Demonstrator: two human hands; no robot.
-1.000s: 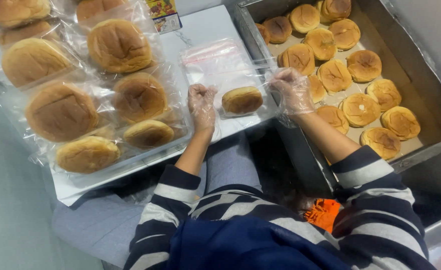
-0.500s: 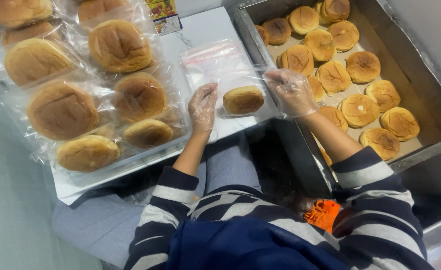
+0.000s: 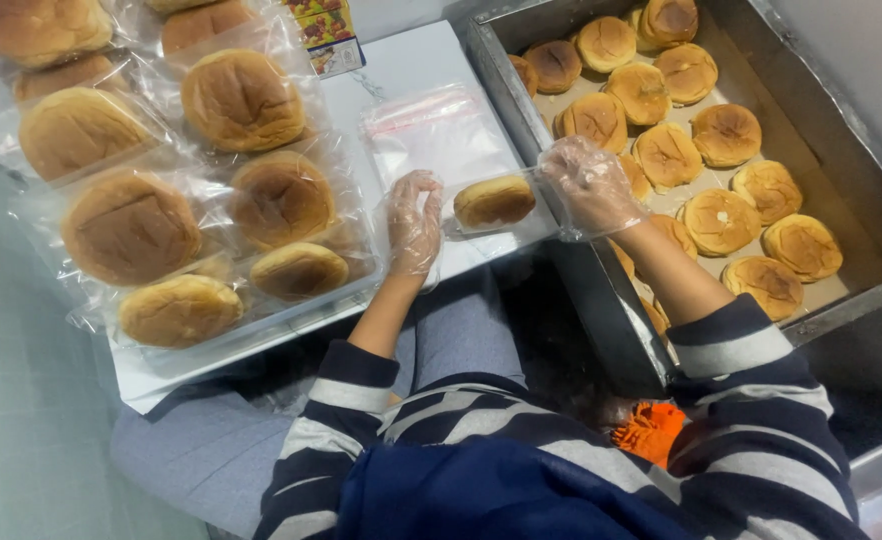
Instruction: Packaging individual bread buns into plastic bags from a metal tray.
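Note:
A golden bun (image 3: 494, 201) lies inside a clear plastic bag (image 3: 506, 222) on the white board (image 3: 401, 75). My left hand (image 3: 413, 222), in a thin plastic glove, presses flat on the bag's left end. My right hand (image 3: 591, 184), also gloved, pinches the bag's right end near the tray edge. Both hands sit on either side of the bun.
A stack of empty clear bags (image 3: 441, 130) lies just beyond the bun. Several bagged buns (image 3: 241, 100) are piled on the left. A metal tray (image 3: 851, 190) on the right holds several unbagged buns (image 3: 667, 155). A small colourful carton (image 3: 323, 30) stands at the back.
My right hand lifted from the bun's right side and now grips the bag end higher up. My left hand shifted slightly toward the bag. The bun stayed put.

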